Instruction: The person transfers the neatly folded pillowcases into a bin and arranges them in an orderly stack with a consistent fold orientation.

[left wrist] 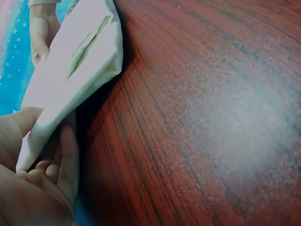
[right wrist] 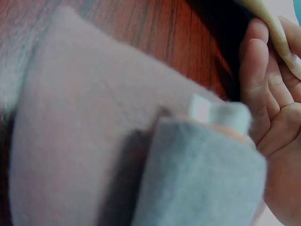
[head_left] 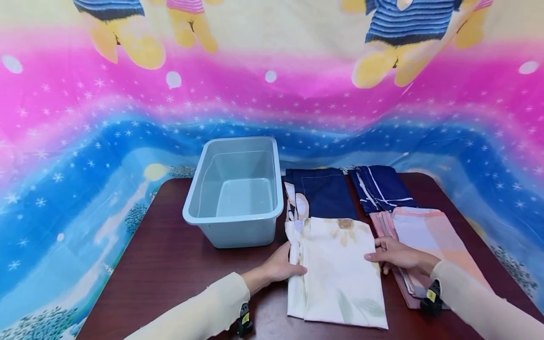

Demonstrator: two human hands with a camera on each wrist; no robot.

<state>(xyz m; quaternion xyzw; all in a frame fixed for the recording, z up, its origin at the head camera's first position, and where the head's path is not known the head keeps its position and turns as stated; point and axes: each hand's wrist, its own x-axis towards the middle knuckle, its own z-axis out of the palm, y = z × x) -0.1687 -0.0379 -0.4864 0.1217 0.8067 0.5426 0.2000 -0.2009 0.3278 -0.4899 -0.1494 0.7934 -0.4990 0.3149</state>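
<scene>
Cloth point(head_left: 340, 278), floral and folded, looks light and floppy; I'd hold opposite edges, where left hand point(head_left: 282, 264) and right hand point(head_left: 399, 255) both pinch it between fingers.

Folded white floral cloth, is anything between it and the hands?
Nothing visible. The left hand holds the folded white floral cloth by its left edge, the right hand by its right edge. The checked cloth lies close on the right, but not in between.

Lt blue tub point(head_left: 240, 233) on dk brown tbl point(head_left: 178, 269), navy cloth point(head_left: 387, 186) w/ white lines at back, snowflake print backdrop point(head_left: 272, 101)
</scene>
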